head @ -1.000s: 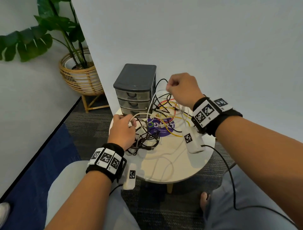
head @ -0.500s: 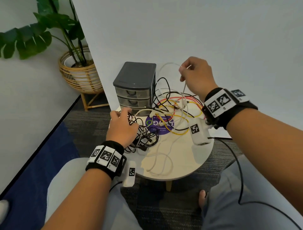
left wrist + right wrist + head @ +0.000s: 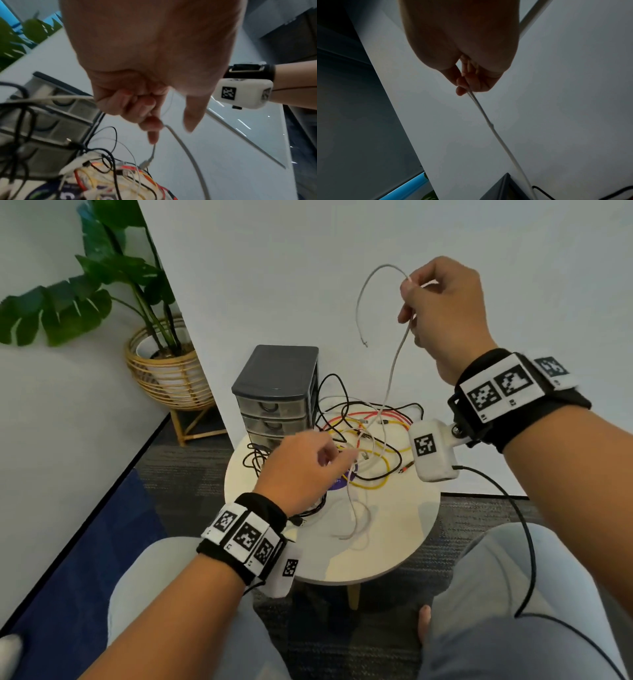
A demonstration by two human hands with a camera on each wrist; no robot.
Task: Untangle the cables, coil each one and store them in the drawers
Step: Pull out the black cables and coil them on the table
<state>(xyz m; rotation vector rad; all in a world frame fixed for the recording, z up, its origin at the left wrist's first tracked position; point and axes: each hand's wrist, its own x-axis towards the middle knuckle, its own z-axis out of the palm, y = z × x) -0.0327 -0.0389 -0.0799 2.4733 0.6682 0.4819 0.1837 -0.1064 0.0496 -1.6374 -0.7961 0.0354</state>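
Observation:
My right hand point(image 3: 409, 289) is raised high above the table and pinches a white cable point(image 3: 393, 368). The cable's free end arches left of the hand, and its long part hangs down into a tangle of black, yellow, red and white cables point(image 3: 368, 440) on the round white table point(image 3: 404, 546). The right wrist view shows the right hand's fingers point(image 3: 462, 86) closed on the white cable point(image 3: 496, 135). My left hand point(image 3: 342, 462) hovers over the tangle with its fingers point(image 3: 152, 121) curled round a white cable point(image 3: 188, 152). A dark grey three-drawer unit point(image 3: 277, 392) stands at the table's back left, drawers closed.
A loose bundle of black cable point(image 3: 255, 460) lies left of my left hand. A white wall rises right behind the table. A plant in a wicker basket point(image 3: 168, 374) stands on the floor at the back left. My knees flank the table's near edge.
My right hand has risen up and to the right, drawing the white cable out of the tangle. My left hand has shifted right, from the black bundle to over the coloured cables.

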